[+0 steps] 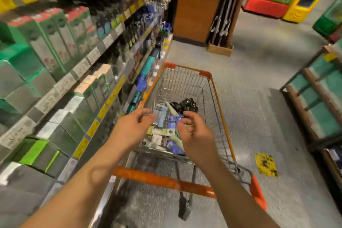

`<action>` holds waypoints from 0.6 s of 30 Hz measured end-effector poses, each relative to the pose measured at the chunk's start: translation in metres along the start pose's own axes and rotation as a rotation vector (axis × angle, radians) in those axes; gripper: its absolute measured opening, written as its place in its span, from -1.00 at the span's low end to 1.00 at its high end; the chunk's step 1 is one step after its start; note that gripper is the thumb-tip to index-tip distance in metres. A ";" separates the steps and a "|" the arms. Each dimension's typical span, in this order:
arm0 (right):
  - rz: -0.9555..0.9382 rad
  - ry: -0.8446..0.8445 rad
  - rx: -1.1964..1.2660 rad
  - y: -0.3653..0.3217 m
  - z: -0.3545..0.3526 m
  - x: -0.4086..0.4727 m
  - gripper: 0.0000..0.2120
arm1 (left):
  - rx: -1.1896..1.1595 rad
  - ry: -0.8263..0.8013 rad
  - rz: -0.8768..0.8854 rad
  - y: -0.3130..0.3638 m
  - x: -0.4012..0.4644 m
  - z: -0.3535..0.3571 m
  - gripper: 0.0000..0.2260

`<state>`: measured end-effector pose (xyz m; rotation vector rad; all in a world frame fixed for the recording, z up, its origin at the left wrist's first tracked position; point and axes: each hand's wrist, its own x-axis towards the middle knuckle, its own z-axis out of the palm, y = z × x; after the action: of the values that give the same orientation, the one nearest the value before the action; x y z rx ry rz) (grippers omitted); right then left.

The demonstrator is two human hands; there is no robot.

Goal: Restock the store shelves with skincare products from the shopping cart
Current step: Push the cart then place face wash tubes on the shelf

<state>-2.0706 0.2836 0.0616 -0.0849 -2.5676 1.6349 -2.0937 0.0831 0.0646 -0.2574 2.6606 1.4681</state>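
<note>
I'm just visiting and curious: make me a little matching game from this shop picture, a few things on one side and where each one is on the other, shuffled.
Things:
1. shopping cart handle
2. yellow floor sticker
3. green and white boxes
4. skincare products

Places:
A. on the shelves along the left of the aisle
B. lying in the cart's wire basket, under the two hands
C. on the grey floor to the right of the cart
D. across the near end of the cart, below the forearms

Pairs: 1-D, 2-C, 3-A, 4-B
</note>
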 end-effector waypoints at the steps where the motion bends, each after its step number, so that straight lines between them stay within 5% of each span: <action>1: 0.024 -0.013 -0.049 0.014 -0.009 -0.010 -0.74 | 0.037 -0.014 -0.004 -0.005 -0.007 0.009 -0.71; 8: 0.195 -0.077 -0.520 0.093 -0.042 -0.047 -0.39 | 0.071 -0.092 -0.026 -0.041 -0.037 0.051 -0.61; 12: 0.278 -0.173 -0.741 0.110 -0.038 -0.062 -0.27 | 0.341 -0.123 0.085 -0.050 -0.039 0.060 -0.29; 18: 0.312 -0.278 -0.759 0.108 -0.037 -0.046 -0.22 | 0.644 -0.197 0.398 -0.057 -0.028 0.068 -0.34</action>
<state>-2.0216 0.3578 -0.0234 -0.3445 -3.3842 0.6602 -2.0552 0.1139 -0.0142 0.4590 2.9323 0.5701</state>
